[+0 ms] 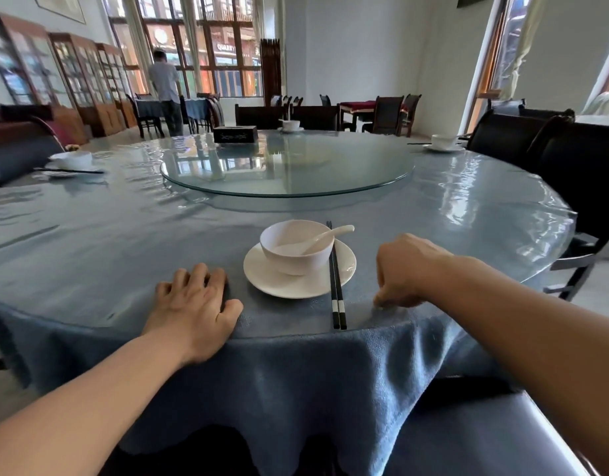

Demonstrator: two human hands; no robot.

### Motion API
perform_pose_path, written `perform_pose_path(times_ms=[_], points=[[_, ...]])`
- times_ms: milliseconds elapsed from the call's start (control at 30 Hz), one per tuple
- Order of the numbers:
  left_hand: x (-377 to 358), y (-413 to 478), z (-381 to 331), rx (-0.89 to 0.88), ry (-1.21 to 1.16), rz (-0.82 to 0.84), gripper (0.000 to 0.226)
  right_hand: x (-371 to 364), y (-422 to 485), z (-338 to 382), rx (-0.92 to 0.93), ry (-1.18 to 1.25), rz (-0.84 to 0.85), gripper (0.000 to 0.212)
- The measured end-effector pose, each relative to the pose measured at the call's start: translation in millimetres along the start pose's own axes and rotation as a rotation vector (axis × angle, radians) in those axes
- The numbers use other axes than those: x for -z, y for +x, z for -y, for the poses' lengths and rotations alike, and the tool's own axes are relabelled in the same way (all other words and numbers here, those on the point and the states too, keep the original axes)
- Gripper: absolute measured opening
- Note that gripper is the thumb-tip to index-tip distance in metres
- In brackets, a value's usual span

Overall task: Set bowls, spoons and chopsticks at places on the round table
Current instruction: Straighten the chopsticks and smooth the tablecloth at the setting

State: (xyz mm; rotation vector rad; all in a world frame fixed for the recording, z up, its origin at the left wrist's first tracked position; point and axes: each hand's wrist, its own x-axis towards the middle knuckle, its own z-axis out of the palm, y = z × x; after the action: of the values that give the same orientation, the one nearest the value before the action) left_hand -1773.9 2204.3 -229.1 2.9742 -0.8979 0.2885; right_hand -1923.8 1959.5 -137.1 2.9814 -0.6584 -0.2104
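A white bowl (pixel 296 250) with a white spoon (pixel 330 235) leaning in it stands on a white saucer (pixel 279 283) near the front edge of the round table (pixel 124 235). Black chopsticks (pixel 336 286) lie across the saucer's right side, their ends at the table edge. My left hand (pixel 196 310) rests palm down on the blue cloth left of the saucer. My right hand (pixel 409 269) is right of the chopsticks, fingers curled down with the tips on the cloth, holding nothing I can see.
Three more bowl settings stand at the left (pixel 72 161), far (pixel 291 125) and right (pixel 444 141) places. A glass turntable (pixel 289 166) fills the middle, with a dark tissue box (pixel 235 134) behind it. Dark chairs (pixel 571 173) ring the table. A person (pixel 165 87) stands far back.
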Motion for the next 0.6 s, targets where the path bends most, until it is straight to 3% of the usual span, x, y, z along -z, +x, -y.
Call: perform_pose_path(times_ms=[100,200,333,500,600], points=[[0.5,-0.3,1.0,-0.021,0.004,0.015,0.039,2.7,1.3,-2.0,-0.014,0.012,0.071,0.042],[2.0,0.4,-0.9,-0.032,0.046,0.019,0.041,6.4,1.3,-2.8,-0.020,0.107,0.134,0.021],[6.8,-2.5,-3.5,-0.021,0.079,0.075,0.041,6.6,-2.0,1.8,-0.058,0.132,0.225,0.033],[12.1,1.2,-4.5,-0.041,0.102,0.115,0.046,2.1,-10.4,4.8,-0.063,0.148,0.189,0.027],[19.2,9.7,-1.4,-0.066,0.081,0.120,0.040,-0.2,-13.0,3.2,-0.011,0.091,0.036,0.016]])
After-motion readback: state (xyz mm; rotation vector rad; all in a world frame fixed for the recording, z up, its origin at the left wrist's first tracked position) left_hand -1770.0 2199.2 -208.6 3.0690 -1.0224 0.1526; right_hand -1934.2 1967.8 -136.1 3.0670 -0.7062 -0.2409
